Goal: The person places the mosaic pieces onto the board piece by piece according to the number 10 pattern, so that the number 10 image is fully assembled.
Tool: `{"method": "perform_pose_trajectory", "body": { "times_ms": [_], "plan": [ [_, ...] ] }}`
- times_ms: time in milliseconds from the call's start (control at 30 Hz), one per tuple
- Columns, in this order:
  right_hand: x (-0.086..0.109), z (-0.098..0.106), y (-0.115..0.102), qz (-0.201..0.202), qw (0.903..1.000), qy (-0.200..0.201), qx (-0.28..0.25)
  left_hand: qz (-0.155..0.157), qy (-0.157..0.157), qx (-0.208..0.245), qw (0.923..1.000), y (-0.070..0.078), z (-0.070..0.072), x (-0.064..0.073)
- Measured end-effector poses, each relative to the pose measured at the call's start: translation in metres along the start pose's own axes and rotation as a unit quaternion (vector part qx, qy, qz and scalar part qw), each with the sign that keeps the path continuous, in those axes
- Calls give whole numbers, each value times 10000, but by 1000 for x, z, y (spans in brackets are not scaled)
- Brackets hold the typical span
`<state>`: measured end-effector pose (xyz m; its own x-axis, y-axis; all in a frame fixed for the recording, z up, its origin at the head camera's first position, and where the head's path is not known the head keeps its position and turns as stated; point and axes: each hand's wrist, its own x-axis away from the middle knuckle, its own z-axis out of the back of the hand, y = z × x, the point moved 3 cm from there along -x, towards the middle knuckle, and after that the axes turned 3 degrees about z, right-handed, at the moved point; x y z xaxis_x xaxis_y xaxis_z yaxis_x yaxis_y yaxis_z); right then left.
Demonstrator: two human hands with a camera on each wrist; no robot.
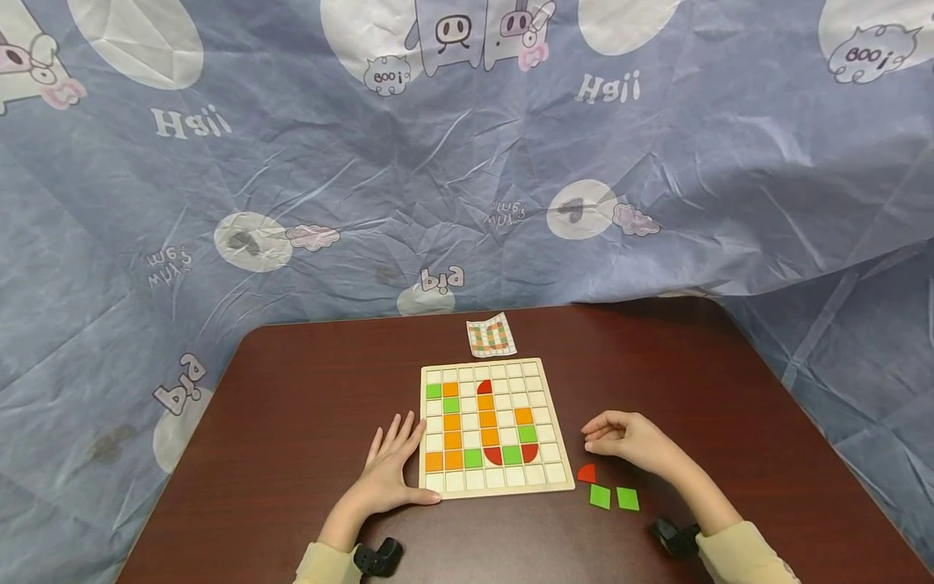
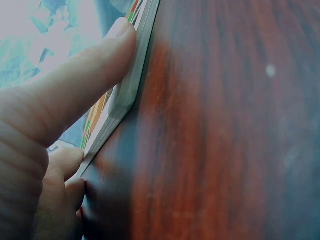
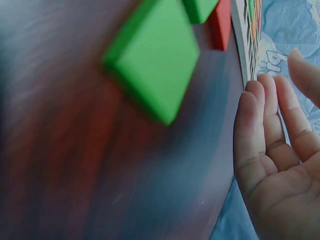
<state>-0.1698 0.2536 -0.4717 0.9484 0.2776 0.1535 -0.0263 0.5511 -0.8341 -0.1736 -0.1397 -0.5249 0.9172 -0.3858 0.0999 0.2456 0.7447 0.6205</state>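
Note:
A pale square grid board [image 1: 474,480] lies on the table, with orange and green squares and red quarter-circles set in some of its cells. My left hand [image 1: 387,478] rests at the board's near left corner, thumb [image 2: 117,45] on the front edge and straight fingers spread along the left side. Right of the board, my right hand [image 1: 633,438] hovers with loosely bent fingers and nothing between them. Just below it lie a loose red quarter-circle [image 1: 587,473] and two green tiles, one nearer the board [image 1: 600,496] and one farther right [image 1: 627,499].
Behind the board lies a small paper card [image 1: 491,335] printed with a coloured grid pattern. The dark red-brown table [image 1: 321,389] ends at the back against a blue-grey patterned cloth [image 1: 394,162]. A black wrist camera [image 1: 379,557] sits on the left wrist.

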Motion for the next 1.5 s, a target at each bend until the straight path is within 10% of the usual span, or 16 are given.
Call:
{"method": "perform_pose_trajectory", "body": {
  "times_ms": [300, 667, 1033, 1500],
  "plan": [
    [36, 8, 19, 177, 9968, -555, -545, -17, -17, -14, 10000, 0, 0, 0],
    [59, 3, 27, 215, 9987, -460, 5, -76, 13, 36, 10000, 2, 0, 1],
    [63, -6, 27, 543, 9951, -107, 824, 0, -24, 11, 10000, 1, -1, 1],
    [56, -3, 21, 260, 9974, -294, 604, -23, -40, 46, 10000, 1, 1, 1]
  ]
}}
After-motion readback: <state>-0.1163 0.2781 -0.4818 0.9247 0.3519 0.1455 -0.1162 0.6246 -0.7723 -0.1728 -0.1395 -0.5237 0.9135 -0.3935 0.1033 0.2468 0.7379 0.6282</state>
